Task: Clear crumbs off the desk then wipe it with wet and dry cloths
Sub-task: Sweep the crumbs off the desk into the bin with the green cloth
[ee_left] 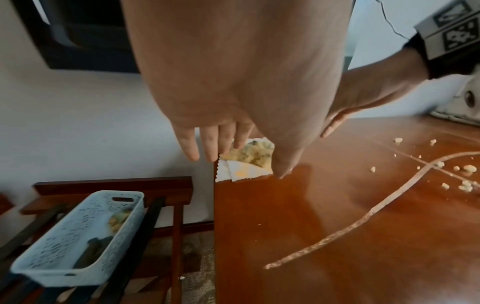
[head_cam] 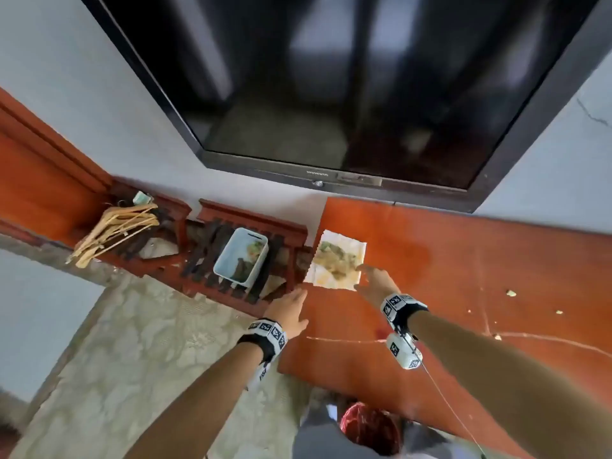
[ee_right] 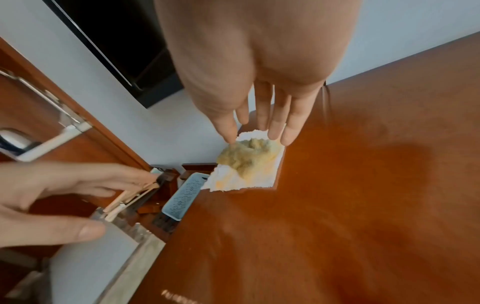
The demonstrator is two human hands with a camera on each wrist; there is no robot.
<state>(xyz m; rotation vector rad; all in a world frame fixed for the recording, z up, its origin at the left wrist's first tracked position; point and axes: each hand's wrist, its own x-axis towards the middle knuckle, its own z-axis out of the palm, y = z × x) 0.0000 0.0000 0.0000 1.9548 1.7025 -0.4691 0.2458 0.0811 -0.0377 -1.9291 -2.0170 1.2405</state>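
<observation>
A white paper napkin (head_cam: 334, 279) (ee_left: 241, 172) (ee_right: 231, 181) lies at the far left corner of the reddish wooden desk (head_cam: 463, 276) and carries a heap of yellow-green crumbs (head_cam: 334, 258) (ee_right: 246, 158). My right hand (head_cam: 372, 276) (ee_right: 259, 127) reaches over the napkin's near right edge with fingers straight, holding nothing. My left hand (head_cam: 291, 309) (ee_left: 226, 148) hovers open at the desk's left edge, short of the napkin. Loose crumbs (head_cam: 511, 293) (ee_left: 465, 179) lie scattered on the desk to the right.
A pale blue perforated basket (head_cam: 240, 256) (ee_left: 75, 232) with scraps inside sits on a dark slatted rack left of the desk. Wooden hangers (head_cam: 112, 233) lie further left. A black TV (head_cam: 347, 87) hangs above. A red-lined bin (head_cam: 371, 429) stands below the desk's near edge.
</observation>
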